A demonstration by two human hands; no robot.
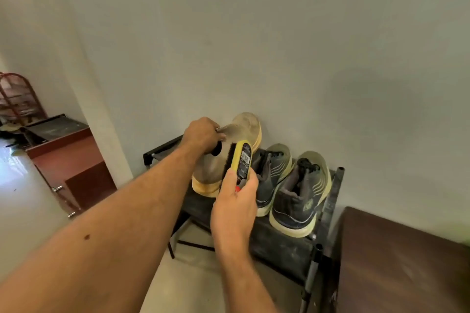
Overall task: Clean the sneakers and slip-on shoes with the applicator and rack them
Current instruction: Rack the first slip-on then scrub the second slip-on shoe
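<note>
Head view: the slip-on shoe (229,150), tan with a yellowed sole, is held in the air above the left end of the shoe rack (279,239), just left of the two sneakers. Its long axis runs from heel, low and near the person, up to toe, which points at the wall. The left hand (202,136) grips it at the collar, fingers curled into the opening. The applicator (241,160), yellow-backed with dark bristles, lies along the shoe's right flank, bristles against the upper; its long axis is roughly parallel to the shoe's. The right hand (235,207) is closed round the applicator's lower end, below and nearer the camera than the shoe. Judgement: cleaning of this shoe is under way; the next stroke runs along the shoe's length, with the left hand steadying.

Count: one slip-on visible, one applicator, two sneakers. The left sneaker (270,173) and right sneaker (301,195) stand side by side on the rack's top shelf, toes to the wall, right of the held shoe. One rack. A brown desk (407,259) stands just right of the rack; a reddish cabinet (68,160) is well left of it.
</note>
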